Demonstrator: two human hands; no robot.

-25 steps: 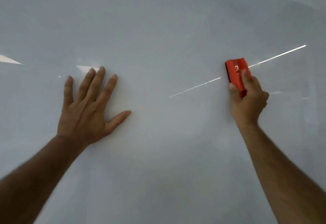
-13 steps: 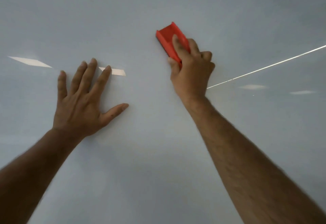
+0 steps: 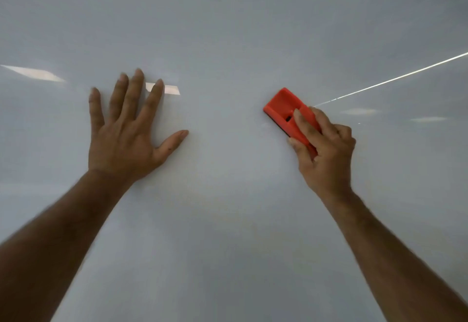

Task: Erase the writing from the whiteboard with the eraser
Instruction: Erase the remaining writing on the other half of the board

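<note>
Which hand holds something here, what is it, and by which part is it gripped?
The right hand grips the red eraser by its lower end, thumb and fingers on opposite sides. The left hand holds nothing.

one head-worn camera faces the whiteboard squarely, up close.

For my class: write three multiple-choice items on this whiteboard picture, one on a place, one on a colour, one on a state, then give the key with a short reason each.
1. Where is the eraser relative to the left hand?
A. to its right
B. to its left
C. beneath it

2. What colour is the eraser?
A. blue
B. red
C. green

3. How is the left hand posed?
A. clenched in a fist
B. holding a marker
C. flat, fingers spread on the whiteboard

Key: 1 A, the right hand grips it there; 2 B, its shell is red; 3 C, the palm lies open.
</note>
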